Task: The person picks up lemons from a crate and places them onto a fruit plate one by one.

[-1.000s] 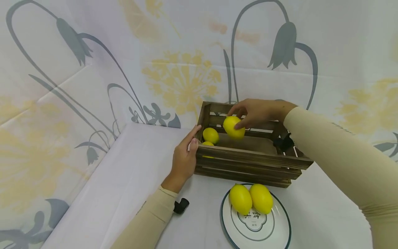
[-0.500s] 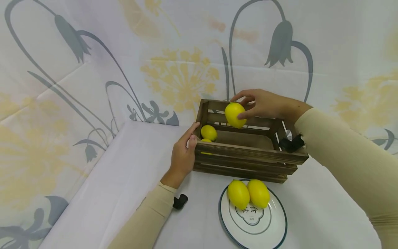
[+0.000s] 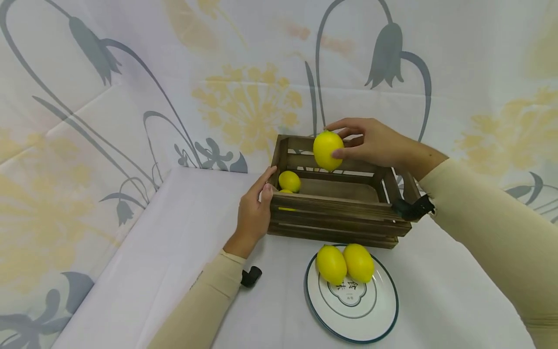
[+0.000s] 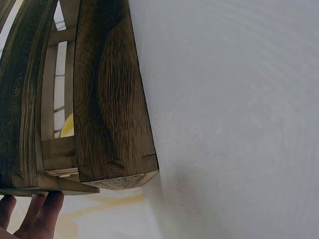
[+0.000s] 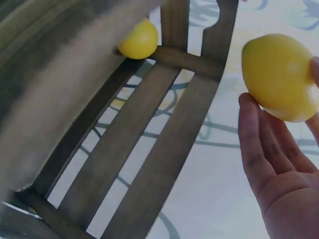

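A: Starting at the left, what is the left hand (image 3: 254,218) doing?

B: It rests against the left end of the wooden crate (image 3: 335,213), fingers fairly straight along the corner post, steadying it on the white-clothed worktop (image 3: 174,242).

A: And inside the crate?

B: Two lemons lie at its left end, one plainly visible (image 3: 289,181), the other (image 3: 285,192) mostly hidden behind the front slat.

A: The right hand (image 3: 377,144)?

B: Fingers and thumb curled round a lemon (image 3: 328,150), holding it in the air above the crate's back rail, touching no wood.

A: How far along does the work look?

B: Judging by the layout, partway. Two lemons (image 3: 331,264) (image 3: 358,262) sit touching each other on the round plate (image 3: 375,320) just in front of the crate; one is in hand and two are in the crate.
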Action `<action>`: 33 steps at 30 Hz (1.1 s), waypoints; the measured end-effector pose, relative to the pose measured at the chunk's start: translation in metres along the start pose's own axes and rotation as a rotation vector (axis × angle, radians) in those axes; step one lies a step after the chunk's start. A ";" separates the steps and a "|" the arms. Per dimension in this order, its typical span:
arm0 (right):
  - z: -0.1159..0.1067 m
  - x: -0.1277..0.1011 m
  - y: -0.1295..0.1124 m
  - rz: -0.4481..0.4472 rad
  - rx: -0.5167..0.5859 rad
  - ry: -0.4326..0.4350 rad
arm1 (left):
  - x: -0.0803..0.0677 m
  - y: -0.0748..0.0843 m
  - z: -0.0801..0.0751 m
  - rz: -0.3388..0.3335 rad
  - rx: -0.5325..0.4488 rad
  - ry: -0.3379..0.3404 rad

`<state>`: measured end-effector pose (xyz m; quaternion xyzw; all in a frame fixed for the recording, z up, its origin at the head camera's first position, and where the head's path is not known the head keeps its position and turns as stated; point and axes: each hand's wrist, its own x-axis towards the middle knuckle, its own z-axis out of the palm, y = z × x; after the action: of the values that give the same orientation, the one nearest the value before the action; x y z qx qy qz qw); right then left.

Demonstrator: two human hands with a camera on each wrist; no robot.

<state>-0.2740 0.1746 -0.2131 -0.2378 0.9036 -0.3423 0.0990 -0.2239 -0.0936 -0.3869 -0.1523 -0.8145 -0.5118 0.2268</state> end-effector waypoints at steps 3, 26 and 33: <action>0.002 -0.004 0.001 0.003 0.028 0.040 | 0.001 -0.001 -0.001 -0.005 0.000 -0.004; 0.025 -0.021 -0.006 -0.057 0.095 0.160 | -0.003 -0.003 -0.005 -0.043 0.011 0.001; 0.028 -0.029 -0.015 -0.113 0.132 0.173 | -0.003 -0.003 -0.007 -0.052 -0.006 0.001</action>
<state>-0.2339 0.1640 -0.2235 -0.2511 0.8693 -0.4255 0.0166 -0.2215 -0.1008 -0.3884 -0.1315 -0.8165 -0.5200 0.2134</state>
